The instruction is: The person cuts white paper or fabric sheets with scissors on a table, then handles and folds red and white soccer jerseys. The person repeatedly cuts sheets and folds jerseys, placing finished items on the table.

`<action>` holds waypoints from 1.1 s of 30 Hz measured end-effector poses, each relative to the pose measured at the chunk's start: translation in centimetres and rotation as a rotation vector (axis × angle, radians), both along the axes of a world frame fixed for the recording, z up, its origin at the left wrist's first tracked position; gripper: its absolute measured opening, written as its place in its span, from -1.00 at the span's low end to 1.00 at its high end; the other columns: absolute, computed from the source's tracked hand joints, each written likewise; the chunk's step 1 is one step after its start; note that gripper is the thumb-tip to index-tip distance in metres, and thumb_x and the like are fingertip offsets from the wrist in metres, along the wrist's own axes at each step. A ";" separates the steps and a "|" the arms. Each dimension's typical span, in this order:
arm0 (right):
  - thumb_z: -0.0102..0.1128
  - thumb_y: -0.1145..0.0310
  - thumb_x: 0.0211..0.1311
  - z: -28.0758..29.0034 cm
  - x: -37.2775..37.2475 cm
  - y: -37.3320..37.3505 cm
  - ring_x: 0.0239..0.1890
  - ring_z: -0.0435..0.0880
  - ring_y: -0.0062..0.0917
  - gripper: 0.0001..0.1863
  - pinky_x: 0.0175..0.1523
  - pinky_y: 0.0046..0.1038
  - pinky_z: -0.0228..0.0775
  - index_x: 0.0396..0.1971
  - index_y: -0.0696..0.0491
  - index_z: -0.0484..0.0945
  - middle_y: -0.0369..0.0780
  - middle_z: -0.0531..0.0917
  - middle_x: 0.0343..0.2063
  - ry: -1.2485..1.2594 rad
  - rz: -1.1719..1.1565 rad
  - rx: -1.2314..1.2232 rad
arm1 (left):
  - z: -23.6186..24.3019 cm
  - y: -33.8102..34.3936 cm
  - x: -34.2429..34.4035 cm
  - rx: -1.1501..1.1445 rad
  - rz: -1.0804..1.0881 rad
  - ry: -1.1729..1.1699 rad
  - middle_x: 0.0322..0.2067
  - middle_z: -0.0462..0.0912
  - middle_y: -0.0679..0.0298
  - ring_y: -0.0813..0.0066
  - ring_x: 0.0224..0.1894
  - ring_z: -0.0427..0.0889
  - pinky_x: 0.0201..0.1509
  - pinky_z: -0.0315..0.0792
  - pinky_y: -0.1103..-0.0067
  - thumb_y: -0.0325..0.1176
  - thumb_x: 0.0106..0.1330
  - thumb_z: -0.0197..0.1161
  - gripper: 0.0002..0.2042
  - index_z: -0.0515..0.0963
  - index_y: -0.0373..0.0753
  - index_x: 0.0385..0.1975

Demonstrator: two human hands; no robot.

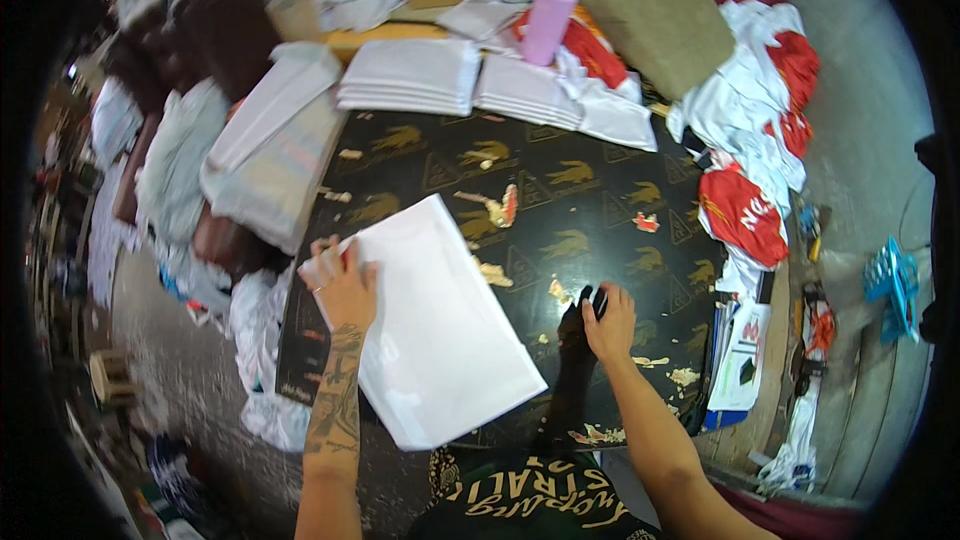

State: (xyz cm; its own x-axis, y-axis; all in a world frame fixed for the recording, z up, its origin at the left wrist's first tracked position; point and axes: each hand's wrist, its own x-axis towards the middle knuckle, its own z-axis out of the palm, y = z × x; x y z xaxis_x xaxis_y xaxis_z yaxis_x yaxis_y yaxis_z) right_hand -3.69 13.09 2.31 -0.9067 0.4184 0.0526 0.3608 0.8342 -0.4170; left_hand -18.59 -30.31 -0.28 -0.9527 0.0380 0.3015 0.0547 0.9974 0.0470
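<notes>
Lettering on dark garment (480,512), red-white bundle (742,212); emblems on tabletop (610,202).

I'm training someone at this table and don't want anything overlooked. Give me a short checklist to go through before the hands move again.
1. Left hand on the flat white packet: ok, at its upper-left part.
2. Right hand clear of the packet: ok, apart from it, to its right.
3. Right hand empty: cannot tell; the dark patch at its fingertips may be shadow.
4. Packet square to the black tabletop: not ok, it lies slanted.
5. Tabletop free of marks: not ok, pale ragged patches are scattered over it.
6. Pink bottle upright: ok, beyond the white stacks.
</notes>
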 end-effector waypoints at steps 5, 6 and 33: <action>0.16 -0.08 0.45 -1.8 -1.0 1.7 0.67 -0.07 0.14 -0.18 0.66 0.28 -0.32 0.61 -0.08 0.23 -0.02 0.10 0.65 -0.170 -0.032 0.171 | 1.6 11.4 -10.2 0.651 -0.362 -0.009 0.22 0.61 0.09 0.00 0.38 0.48 0.47 0.26 0.05 -0.20 0.40 0.43 -0.60 0.61 -0.20 0.16; 0.13 -0.11 0.45 -1.9 -1.0 1.9 0.68 -0.10 0.15 -0.16 0.66 0.30 -0.36 0.63 -0.08 0.21 -0.02 0.06 0.67 -0.188 -0.039 0.163 | 2.0 14.9 -12.9 0.640 -0.482 0.016 0.17 0.64 0.10 0.03 0.33 0.53 0.43 0.31 0.13 -0.25 0.38 0.45 -0.62 0.63 -0.23 0.12; 0.41 0.30 0.34 3.2 4.2 12.5 0.33 0.49 0.01 -0.57 0.42 -0.06 0.37 0.18 0.00 0.66 -0.07 0.61 0.25 0.083 0.269 -0.223 | 3.1 32.7 22.6 0.484 -0.910 -0.495 -0.21 0.61 0.13 0.06 -0.07 0.62 0.05 0.54 0.23 -0.29 0.34 0.42 -0.78 0.66 -0.19 -0.09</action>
State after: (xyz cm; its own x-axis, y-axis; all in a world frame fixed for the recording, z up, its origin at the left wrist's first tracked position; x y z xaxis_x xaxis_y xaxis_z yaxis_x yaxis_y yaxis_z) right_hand 0.47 25.61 5.51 -0.9825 0.1746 0.0652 0.0975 0.7799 -0.6183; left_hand 4.06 2.43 2.84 -0.6499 0.7567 0.0713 0.6158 0.4693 0.6328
